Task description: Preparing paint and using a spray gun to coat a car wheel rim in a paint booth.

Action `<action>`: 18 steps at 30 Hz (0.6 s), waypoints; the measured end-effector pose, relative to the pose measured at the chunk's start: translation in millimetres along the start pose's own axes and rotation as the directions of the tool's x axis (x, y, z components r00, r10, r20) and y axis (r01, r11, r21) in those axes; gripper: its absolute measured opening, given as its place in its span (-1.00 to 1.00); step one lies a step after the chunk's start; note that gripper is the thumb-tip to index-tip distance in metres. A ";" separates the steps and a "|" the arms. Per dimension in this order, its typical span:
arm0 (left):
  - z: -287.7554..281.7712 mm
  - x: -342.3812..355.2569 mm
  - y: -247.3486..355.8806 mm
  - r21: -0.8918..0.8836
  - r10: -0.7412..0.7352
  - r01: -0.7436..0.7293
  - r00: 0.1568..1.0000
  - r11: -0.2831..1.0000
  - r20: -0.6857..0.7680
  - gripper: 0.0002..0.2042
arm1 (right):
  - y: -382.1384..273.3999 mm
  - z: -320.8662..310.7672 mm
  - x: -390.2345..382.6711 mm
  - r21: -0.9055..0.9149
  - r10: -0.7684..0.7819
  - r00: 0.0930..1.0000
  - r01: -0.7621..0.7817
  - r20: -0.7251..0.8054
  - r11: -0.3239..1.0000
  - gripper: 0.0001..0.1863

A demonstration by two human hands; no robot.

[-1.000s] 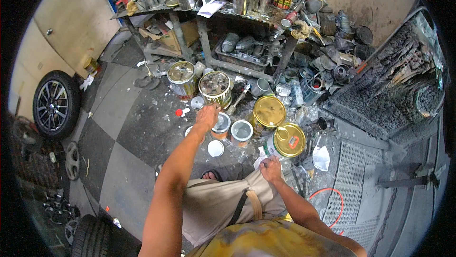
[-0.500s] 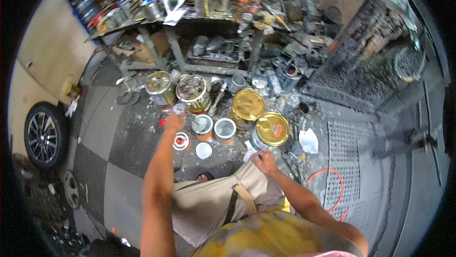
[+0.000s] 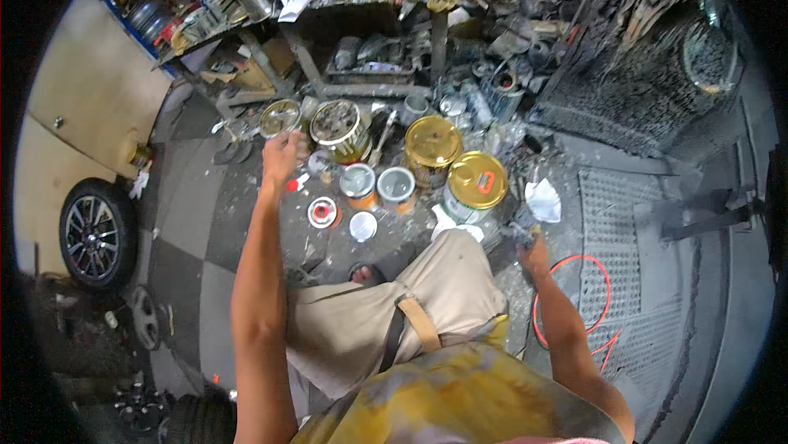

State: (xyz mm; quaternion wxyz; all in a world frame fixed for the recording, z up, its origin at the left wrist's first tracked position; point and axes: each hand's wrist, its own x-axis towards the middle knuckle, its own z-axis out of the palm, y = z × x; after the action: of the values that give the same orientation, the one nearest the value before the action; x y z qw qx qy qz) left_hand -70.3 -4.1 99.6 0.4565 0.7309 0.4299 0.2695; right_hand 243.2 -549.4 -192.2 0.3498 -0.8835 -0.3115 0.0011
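Note:
My left hand (image 3: pixel 283 158) reaches forward over the floor beside an open, paint-crusted can (image 3: pixel 281 118); its fingers are partly smeared by motion, and I see nothing clearly in them. A larger crusted can (image 3: pixel 338 121) stands to its right. Nearer me are two small grey-filled tubs (image 3: pixel 357 180) (image 3: pixel 396 185), a white-topped can with a red centre (image 3: pixel 322 212) and a round white lid (image 3: pixel 364 226). My right hand (image 3: pixel 533 254) is closed, low at the right, against a small grey thing (image 3: pixel 519 229) that I cannot make out. Two gold-lidded cans (image 3: pixel 433 141) (image 3: pixel 477 180) stand between my hands.
A cluttered bench (image 3: pixel 361 13) with tins runs along the back. To the right lie an orange-red hose (image 3: pixel 609 288), a perforated mat (image 3: pixel 609 222) and crumpled white paper (image 3: pixel 542 200). A wheel (image 3: pixel 97 235) leans at the left. A dark, crusted panel (image 3: pixel 640 66) stands at the back right.
My left hand has moved away from the small tubs toward the crusted can. My right hand has shifted from my knee out to the right, beside the grey thing. The view has tilted slightly.

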 end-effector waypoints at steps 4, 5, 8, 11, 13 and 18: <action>-20.4 -9.6 -6.5 -0.012 -0.046 0.048 0.990 0.999 0.136 -0.66 | 45.6 44.7 9.2 -0.525 0.148 0.987 -0.096 0.058 0.845 -0.41; -37.5 -23.0 -6.8 0.018 -0.069 0.067 0.990 0.998 0.122 -0.66 | 35.6 51.0 10.6 -0.506 0.150 0.985 -0.085 0.089 0.858 -0.41; -69.7 -60.7 -11.7 0.124 -0.194 0.161 0.919 0.979 0.343 -0.67 | 25.1 28.2 17.3 -0.481 0.268 0.949 -0.159 0.166 0.862 -0.47; -85.2 -105.8 -51.2 0.165 -0.397 0.363 0.872 0.917 0.286 -0.67 | 22.7 15.7 14.1 -0.469 0.256 0.953 -0.155 0.161 0.869 -0.45; -104.9 -139.0 -106.4 0.157 -0.309 0.270 0.882 0.950 0.355 -0.63 | 14.3 15.8 21.4 -0.494 0.277 0.947 -0.164 0.165 0.854 -0.41; -58.9 -189.8 -95.6 0.250 -0.682 0.641 0.622 0.726 0.384 -0.59 | -4.4 -11.1 15.3 -0.447 0.198 0.925 -0.035 0.323 0.894 -0.39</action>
State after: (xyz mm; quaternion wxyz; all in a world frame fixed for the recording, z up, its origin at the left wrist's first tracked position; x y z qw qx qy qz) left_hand -245.3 -124.0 39.1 0.5769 0.5820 0.5616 -0.1140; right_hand 255.5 -545.3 -177.8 0.0807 -0.9409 -0.3082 0.1150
